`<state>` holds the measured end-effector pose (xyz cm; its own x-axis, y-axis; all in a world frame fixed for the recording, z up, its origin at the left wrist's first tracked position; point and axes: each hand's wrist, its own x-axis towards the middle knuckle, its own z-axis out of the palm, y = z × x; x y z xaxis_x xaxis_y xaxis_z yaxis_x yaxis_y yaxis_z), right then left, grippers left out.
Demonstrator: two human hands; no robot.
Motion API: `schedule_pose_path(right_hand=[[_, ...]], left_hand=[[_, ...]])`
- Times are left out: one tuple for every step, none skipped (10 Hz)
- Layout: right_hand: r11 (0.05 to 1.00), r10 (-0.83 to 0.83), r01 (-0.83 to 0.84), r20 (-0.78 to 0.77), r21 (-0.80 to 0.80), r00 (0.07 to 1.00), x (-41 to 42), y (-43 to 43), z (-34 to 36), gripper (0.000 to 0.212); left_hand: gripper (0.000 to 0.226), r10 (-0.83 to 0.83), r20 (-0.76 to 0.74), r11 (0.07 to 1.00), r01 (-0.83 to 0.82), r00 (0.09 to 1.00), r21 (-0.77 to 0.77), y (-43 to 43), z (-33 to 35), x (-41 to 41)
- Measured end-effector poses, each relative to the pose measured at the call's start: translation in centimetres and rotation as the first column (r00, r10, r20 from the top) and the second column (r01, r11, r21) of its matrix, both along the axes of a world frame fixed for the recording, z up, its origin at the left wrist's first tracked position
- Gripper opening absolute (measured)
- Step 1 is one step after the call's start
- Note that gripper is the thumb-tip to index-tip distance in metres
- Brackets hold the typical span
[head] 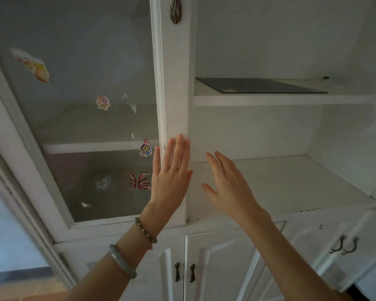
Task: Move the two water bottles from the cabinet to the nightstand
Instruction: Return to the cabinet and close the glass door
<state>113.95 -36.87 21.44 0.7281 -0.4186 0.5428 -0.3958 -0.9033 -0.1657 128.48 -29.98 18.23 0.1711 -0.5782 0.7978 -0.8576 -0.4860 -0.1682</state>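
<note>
At a white cabinet | left hand flat, fingers spread, against glass door frame | right hand at 3 o'clock, spread, empty

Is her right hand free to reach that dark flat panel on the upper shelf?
Probably yes. The right hand is open and empty before the doorless compartment, and nothing stands between it and the dark panel on the shelf above.

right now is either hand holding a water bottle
No, the left hand lies flat on the cabinet door frame and the right hand is open, empty.
</note>
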Motion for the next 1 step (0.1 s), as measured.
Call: schedule_pose_path(right_hand=[[0.999, 0.01, -0.01, -0.004, -0.04, 1.0, -0.49, 1.02, 0.39, 0.071]], left_hand=[[0.08, 0.018, -0.032, 1.0, -0.017, 0.999, 0.021, 2.87, 1.29, -0.6]])
